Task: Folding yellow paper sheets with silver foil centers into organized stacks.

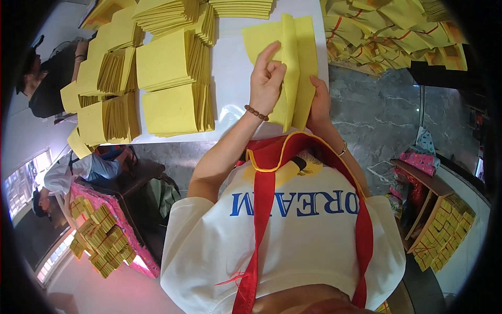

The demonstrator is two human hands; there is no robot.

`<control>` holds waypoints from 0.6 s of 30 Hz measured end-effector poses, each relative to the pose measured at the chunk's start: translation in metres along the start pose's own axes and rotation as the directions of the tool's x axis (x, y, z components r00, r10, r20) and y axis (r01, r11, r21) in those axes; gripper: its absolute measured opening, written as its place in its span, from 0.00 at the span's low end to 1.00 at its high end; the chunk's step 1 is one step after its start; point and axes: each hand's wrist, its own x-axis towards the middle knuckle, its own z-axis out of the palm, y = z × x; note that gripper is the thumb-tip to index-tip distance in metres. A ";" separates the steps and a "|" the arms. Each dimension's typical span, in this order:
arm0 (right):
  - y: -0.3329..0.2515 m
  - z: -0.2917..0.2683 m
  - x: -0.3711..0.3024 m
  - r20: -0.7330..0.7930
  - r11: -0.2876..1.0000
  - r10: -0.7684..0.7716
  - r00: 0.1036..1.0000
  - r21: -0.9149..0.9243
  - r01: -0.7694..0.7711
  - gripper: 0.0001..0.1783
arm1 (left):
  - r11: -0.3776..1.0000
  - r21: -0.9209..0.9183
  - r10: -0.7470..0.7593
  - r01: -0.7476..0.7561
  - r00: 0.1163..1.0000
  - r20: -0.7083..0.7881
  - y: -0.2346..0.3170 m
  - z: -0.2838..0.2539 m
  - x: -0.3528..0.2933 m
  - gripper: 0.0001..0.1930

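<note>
Currently handling a yellow sheet (308, 52), laid near the right edge of a white table (230, 63) and folded up into a raised ridge (291, 73) along its middle. Holding the left hand (267, 83) at the sheet's left part, with index finger stretched out toward the ridge and the other fingers curled in by the thumb. Holding the right hand (320, 104) at the lower right edge, with thumb extended and other fingers mostly hidden; cannot tell about any pinch there. Wearing a brown beaded bracelet (256, 112) on the left wrist, plus a red apron (264, 204) over a white shirt (303, 251). Flanked on the left by stacks of folded yellow sheets (162, 60), with another person (55, 73) in dark clothes beyond and banded yellow bundles (376, 39) at upper right.
</note>
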 end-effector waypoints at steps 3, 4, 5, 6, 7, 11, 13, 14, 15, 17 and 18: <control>-0.001 0.004 -0.002 -0.025 1.000 0.002 1.000 -0.007 -0.002 0.19 | 0.995 0.077 -0.060 0.057 0.997 0.038 0.000 -0.002 -0.001 0.16; -0.001 0.005 -0.002 -0.036 1.000 0.002 0.999 -0.014 -0.002 0.19 | 0.984 0.106 -0.151 0.144 0.987 0.061 0.001 -0.002 -0.002 0.16; -0.001 0.007 -0.003 -0.036 1.000 0.001 0.999 -0.014 -0.001 0.19 | 0.984 0.106 -0.151 0.144 0.987 0.061 0.001 -0.002 -0.002 0.16; 0.000 0.010 -0.004 -0.061 0.999 -0.019 0.998 -0.044 0.016 0.20 | 0.961 0.275 -0.063 0.034 0.993 0.098 0.001 -0.001 -0.002 0.18; 0.001 0.011 -0.005 -0.085 0.997 -0.038 0.996 -0.075 0.032 0.20 | 0.899 0.430 0.019 -0.081 0.989 0.147 0.001 -0.001 -0.002 0.19; -0.010 0.005 -0.002 -0.099 0.993 -0.064 0.993 -0.108 0.053 0.19 | 0.947 0.268 0.141 -0.178 0.978 0.152 0.004 0.003 0.005 0.25; -0.030 0.008 -0.006 -0.152 0.980 -0.135 0.979 -0.167 0.109 0.17 | 0.989 -0.144 0.030 -0.019 0.997 0.074 0.023 -0.004 0.005 0.30; -0.042 0.001 -0.004 -0.156 0.966 -0.199 0.968 -0.197 0.167 0.17 | 0.967 -0.255 -0.009 0.023 0.998 0.057 0.029 -0.013 0.009 0.31; -0.056 -0.008 -0.003 -0.158 0.948 -0.262 0.952 -0.227 0.223 0.16 | 0.945 -0.324 -0.030 0.042 0.999 0.042 0.038 -0.021 0.010 0.30; -0.086 -0.012 -0.011 -0.152 0.855 -0.388 0.909 -0.427 0.294 0.16 | 0.920 -0.391 -0.010 0.040 0.997 0.079 0.054 -0.038 0.011 0.27; -0.096 -0.011 -0.014 -0.117 0.717 -0.505 0.855 -0.608 0.340 0.16 | 0.920 -0.389 -0.011 0.041 0.997 0.078 0.058 -0.046 0.011 0.27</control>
